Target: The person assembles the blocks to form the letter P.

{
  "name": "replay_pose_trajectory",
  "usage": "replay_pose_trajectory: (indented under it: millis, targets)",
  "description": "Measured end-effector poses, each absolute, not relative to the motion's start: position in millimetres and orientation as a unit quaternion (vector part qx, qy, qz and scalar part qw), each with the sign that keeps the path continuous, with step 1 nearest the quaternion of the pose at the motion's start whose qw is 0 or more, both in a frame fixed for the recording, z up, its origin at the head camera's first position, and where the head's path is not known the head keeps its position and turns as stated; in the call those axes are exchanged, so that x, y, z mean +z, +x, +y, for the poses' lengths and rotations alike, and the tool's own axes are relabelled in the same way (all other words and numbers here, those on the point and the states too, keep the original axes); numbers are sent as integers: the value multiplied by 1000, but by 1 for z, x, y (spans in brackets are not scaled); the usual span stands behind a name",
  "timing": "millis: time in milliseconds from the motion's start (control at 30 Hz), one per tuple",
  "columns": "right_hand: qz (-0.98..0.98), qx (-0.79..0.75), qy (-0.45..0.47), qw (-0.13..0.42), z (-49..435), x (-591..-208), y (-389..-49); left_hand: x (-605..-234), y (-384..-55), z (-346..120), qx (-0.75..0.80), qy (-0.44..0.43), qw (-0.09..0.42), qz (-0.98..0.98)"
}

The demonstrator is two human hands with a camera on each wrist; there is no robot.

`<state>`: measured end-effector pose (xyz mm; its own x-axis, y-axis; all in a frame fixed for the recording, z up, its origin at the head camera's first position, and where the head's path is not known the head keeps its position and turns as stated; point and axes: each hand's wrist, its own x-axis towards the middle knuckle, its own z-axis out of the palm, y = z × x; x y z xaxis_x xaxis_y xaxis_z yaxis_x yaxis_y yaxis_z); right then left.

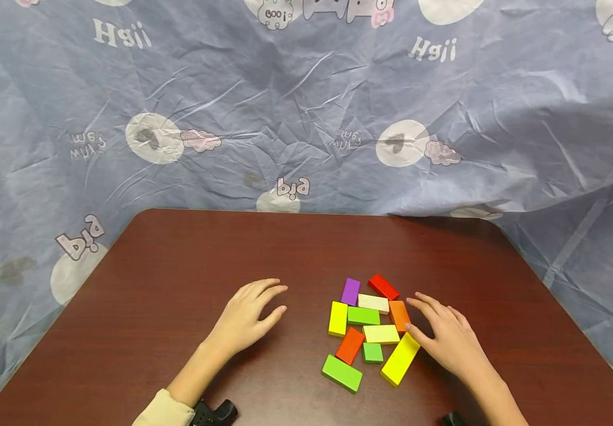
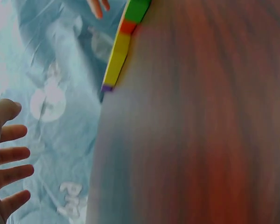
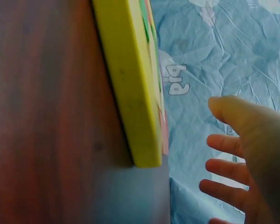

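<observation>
Several coloured wooden blocks lie flat in a loose cluster right of the table's middle. Among them are a purple block (image 1: 351, 291), a red block (image 1: 383, 287), a cream block (image 1: 373, 304), an orange block (image 1: 399, 316) and a long yellow block (image 1: 400, 360). My right hand (image 1: 447, 337) hovers at the cluster's right side, fingers spread, nearest the orange and long yellow blocks. In the right wrist view that yellow block (image 3: 130, 84) looms close, apart from the hand. Left of the cluster my left hand (image 1: 248, 316) holds nothing, its fingers loosely extended.
A dark red-brown table (image 1: 205, 248) carries the blocks. Behind it hangs a wrinkled blue-grey printed cloth (image 1: 285, 106). A green block (image 1: 341, 373) lies nearest the front, beside a red-orange block (image 1: 350, 346). Black wrist gear (image 1: 215, 412) shows by the left sleeve.
</observation>
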<state>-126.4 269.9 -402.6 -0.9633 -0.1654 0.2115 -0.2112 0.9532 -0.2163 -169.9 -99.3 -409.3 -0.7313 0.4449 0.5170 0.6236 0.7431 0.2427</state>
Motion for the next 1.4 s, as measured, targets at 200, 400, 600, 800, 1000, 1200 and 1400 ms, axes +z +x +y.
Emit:
replay_pose_trajectory:
  millis: [200, 400, 600, 800, 1000, 1200, 1400]
  targets:
    - [-981, 144, 85, 97, 262, -409, -116, -410, -160, -76, -210, -329, 177, -904]
    - [-979, 175, 64, 80, 257, -413, -104, -415, -152, -58, -225, -377, 144, -887]
    - [-978, 199, 51, 47, 255, -418, -97, -430, -145, -45, -242, -435, 94, -862]
    - [-979, 187, 62, 51, 254, -426, -96, -443, -141, -40, -221, -468, 59, -853]
    - [-982, 149, 88, 73, 251, -431, -92, -446, -138, -39, -197, -489, 60, -847]
    - [-984, 135, 83, 78, 249, -431, -91, -450, -132, -32, -171, -502, 73, -845]
    - [-982, 154, 72, 80, 251, -431, -92, -446, -130, -31, -216, -514, 106, -823]
